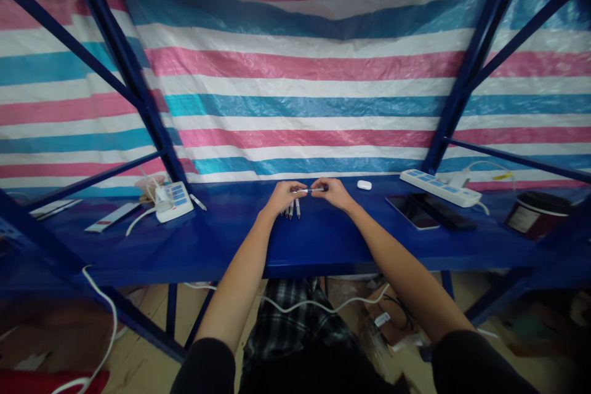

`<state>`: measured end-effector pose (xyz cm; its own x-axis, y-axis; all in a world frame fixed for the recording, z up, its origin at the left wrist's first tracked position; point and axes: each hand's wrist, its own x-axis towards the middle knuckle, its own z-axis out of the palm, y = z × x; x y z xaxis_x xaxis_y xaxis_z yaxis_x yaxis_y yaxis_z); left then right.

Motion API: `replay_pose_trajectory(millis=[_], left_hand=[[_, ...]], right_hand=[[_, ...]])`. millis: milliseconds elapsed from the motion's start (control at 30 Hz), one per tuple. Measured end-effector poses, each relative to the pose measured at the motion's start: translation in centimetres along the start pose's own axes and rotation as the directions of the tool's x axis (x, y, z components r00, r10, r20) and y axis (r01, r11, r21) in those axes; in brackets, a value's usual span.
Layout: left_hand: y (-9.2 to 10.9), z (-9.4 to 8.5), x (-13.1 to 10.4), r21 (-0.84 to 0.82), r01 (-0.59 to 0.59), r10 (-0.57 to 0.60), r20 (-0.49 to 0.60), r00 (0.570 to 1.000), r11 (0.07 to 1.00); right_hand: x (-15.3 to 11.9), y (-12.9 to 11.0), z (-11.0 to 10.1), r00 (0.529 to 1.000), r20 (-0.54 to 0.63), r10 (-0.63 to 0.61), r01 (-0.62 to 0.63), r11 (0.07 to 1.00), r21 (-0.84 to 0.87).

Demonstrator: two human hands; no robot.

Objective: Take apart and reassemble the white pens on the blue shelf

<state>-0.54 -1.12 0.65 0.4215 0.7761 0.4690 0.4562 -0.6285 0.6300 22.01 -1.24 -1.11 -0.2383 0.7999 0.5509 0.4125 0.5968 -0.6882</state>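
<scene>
- Right now your left hand (281, 198) and right hand (337, 193) are in narrow pinches, each closed on one end of a slim white, grey and dark pen (308, 190).
- That pen lies roughly level between your fingertips, in front of you over the glossy blue metal shelf (318, 252); whether it is one piece or two parts meeting, you cannot tell from this view.
- Just below your left hand, several slim grey-and-white pens with dark tips (298, 208) lie side by side; their exact number is hard to make out.
- To work well here, hold both ends in one straight line, pinch lightly, and let any push or pull run along the barrel; a sideways bend could make it slip.
- Mind your left fingers, too: dipping them could scatter the loose pens.
- As for writing, you get no readable brand on the pens.
- Over to your right, the dark round tub with a black lid (538, 214) bears a pale label (523, 219), too blurred to read.
- Below the shelf, a small white tag (381, 319) shows marks too small to make out.
</scene>
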Motion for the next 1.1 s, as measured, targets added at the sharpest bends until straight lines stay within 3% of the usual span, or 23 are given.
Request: replay_pose_trajectory(millis=[267, 500, 667, 1100], left_hand=[[0.7, -0.3, -0.3, -0.051, 0.068, -0.063, 0.097, 0.993, 0.996], [0.6, -0.3, -0.2, -0.052, 0.087, -0.081, 0.117, 0.99, 0.995], [0.8, -0.3, -0.2, -0.041, 0.017, -0.014, 0.059, 0.998, 0.999], [1.0, 0.0, -0.1, -0.001, -0.025, 0.025, -0.039, 0.999, 1.0]], right_hand=[[-0.1, -0.6, 0.0, 0.998, -0.017, -0.053, 0.053, 0.998, 0.042], [-0.2, -1.1, 0.0, 0.998, 0.005, -0.062, 0.062, 0.997, 0.045], [-0.3, -0.9, 0.1, 0.994, 0.11, 0.0, -0.002, 1.0, 0.023], [-0.6, -1.7, -0.1, 0.977, 0.207, 0.051, -0.056, 0.998, 0.019]])
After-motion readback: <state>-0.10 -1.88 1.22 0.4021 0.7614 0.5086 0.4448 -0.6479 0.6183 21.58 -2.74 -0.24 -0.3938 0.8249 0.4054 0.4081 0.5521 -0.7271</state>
